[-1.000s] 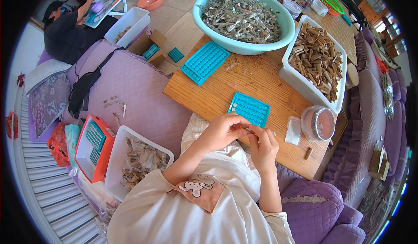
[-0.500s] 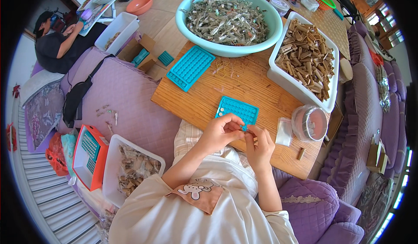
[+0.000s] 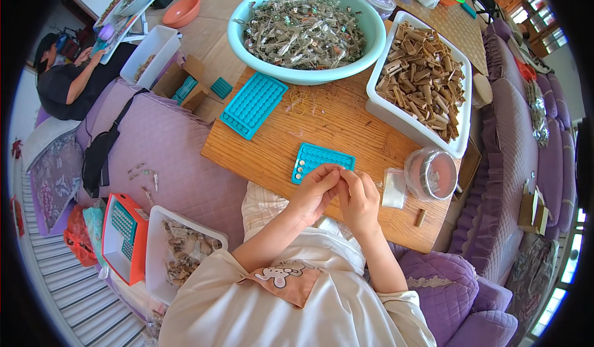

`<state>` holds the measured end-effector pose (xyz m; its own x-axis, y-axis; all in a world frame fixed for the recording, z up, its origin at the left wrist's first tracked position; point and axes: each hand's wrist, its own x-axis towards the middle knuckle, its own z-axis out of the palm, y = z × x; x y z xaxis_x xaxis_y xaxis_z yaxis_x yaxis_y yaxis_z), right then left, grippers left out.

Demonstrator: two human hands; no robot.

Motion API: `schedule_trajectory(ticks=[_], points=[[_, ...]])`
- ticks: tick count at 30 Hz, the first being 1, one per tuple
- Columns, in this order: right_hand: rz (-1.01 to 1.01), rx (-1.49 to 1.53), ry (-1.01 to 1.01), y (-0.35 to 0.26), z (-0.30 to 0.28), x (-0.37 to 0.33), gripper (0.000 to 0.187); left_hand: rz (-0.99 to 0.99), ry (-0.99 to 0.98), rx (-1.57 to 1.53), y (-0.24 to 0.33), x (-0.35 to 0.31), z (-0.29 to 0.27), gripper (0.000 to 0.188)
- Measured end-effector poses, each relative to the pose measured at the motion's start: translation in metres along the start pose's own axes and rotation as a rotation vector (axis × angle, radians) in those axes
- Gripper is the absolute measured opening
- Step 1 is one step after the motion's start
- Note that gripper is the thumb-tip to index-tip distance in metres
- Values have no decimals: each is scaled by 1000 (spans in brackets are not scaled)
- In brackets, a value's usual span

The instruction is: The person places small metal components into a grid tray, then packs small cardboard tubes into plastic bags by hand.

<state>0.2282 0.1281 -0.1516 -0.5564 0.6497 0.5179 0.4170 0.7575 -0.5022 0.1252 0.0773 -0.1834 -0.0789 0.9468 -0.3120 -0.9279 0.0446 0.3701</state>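
Both hands meet at the near edge of a small turquoise tray [image 3: 328,156] with rows of round hollows. Several pale round pieces [image 3: 299,169] sit in the hollows along its left end. My left hand [image 3: 314,193] is closed, thumb and forefinger pinched together. Against its fingertips my right hand [image 3: 359,201] is pinched too. Whatever lies between the fingertips is too small or hidden to name. To the right are a small clear bag [image 3: 395,188], a clear round tub [image 3: 431,175] with pale pieces inside, and a short brown tube [image 3: 421,217] lying alone.
On the wooden table [image 3: 247,155] stand a light blue basin [image 3: 238,43] of wrapped pieces, a white bin [image 3: 373,96] of brown tubes and a second turquoise tray [image 3: 253,104]. Left are a white box [image 3: 162,285] and an orange box [image 3: 137,248]. Another person [image 3: 68,81] sits far left.
My hands have drawn closer together, fingertips now touching over the tray's near edge. The whole view has shifted slightly. At far left, the other person's hands have moved up toward their table.
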Motion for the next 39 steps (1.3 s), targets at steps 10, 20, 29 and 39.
schedule_trajectory(ticks=[10,20,29,39], points=[[-223,-44,276,46,-61,46,21,458,110,470,21,-20,-24,17],[443,-329,-93,210,-21,191,31,410,-70,674,14,-24,-26,17],[745,-543,-136,213,15,211,33,373,46,1033,21,-31,-28,19],[557,-238,13,172,-62,163,25,401,29,591,36,-36,-27,20]])
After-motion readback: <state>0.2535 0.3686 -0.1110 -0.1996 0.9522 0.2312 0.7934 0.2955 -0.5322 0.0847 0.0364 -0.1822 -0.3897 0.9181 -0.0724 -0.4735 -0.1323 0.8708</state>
